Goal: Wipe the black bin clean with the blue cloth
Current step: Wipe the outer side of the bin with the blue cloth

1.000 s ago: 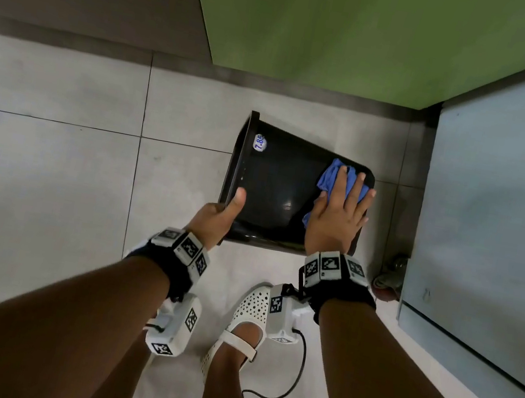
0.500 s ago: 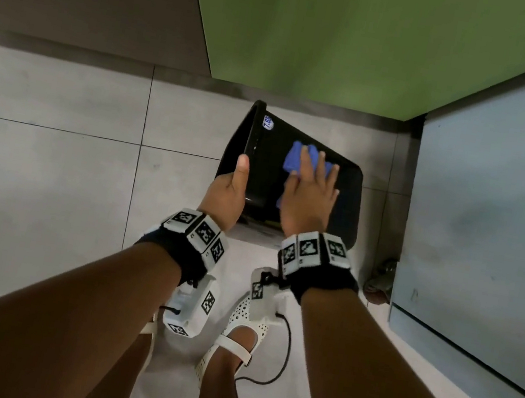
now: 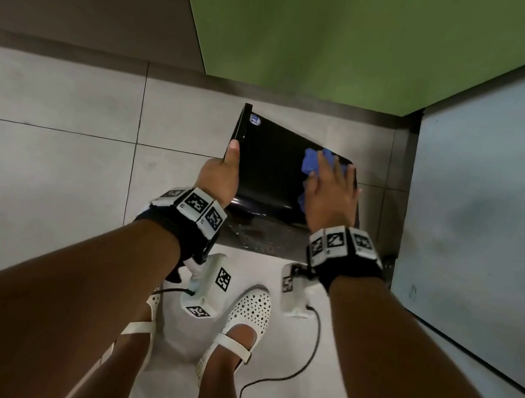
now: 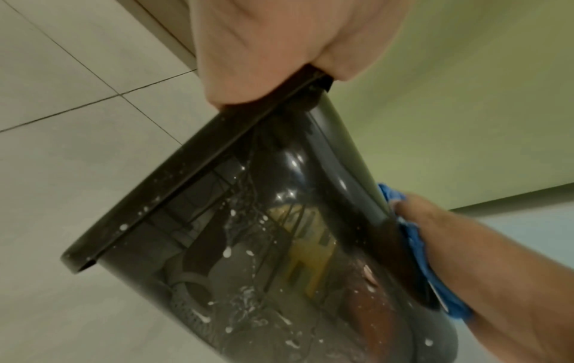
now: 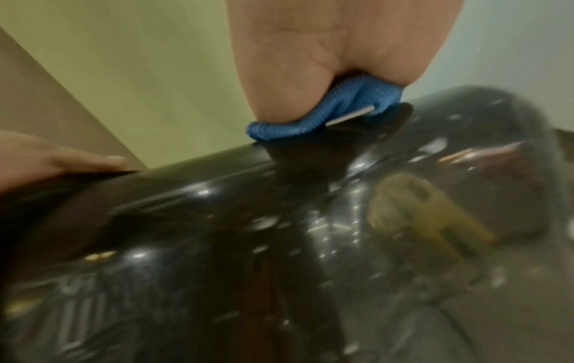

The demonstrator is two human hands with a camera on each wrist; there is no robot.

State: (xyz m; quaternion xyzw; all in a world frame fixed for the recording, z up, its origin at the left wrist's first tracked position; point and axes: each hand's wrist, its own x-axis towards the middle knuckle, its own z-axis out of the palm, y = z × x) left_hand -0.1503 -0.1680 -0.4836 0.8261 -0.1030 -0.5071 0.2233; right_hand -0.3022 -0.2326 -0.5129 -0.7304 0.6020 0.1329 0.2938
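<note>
The glossy black plastic bin (image 3: 269,172) is held tipped on its side clear above the pale tiled floor (image 3: 38,161), its rimmed mouth to the left and its closed base to the right. The left hand (image 3: 220,174) grips the rim (image 4: 174,194), thumb laid along the outer wall and the remaining fingers curled out of sight, apparently inside the lip. The right hand (image 3: 331,196) lies flat with fingers spread, pressing the crumpled blue ribbed cloth (image 3: 311,168) against the upper wall near the base; the cloth is trapped under the palm rather than clenched.

Handling, as judged: the bin appears light, since one hand at the rim carries it. The wall looks thin and somewhat flexible, so firm wiping pressure may bow it. The surface is shiny and slick; the rolled rim is the only secure purchase and should remain the holding point. The cloth is soft and conforms to the curve.

Condition: the left wrist view shows pale specks and streaks on the lower wall (image 4: 248,302) and along the rim, so that face seems unwiped. Reaching it would call for rotating the bin about the rim grip.

Clearance: a green panel (image 3: 351,33) stands just behind the bin and a grey-blue panel (image 3: 493,220) is close to the right, near its base. Open room lies to the left and toward the person, whose feet in white perforated shoes (image 3: 248,314) and a trailing black cable (image 3: 294,371) are directly below.
</note>
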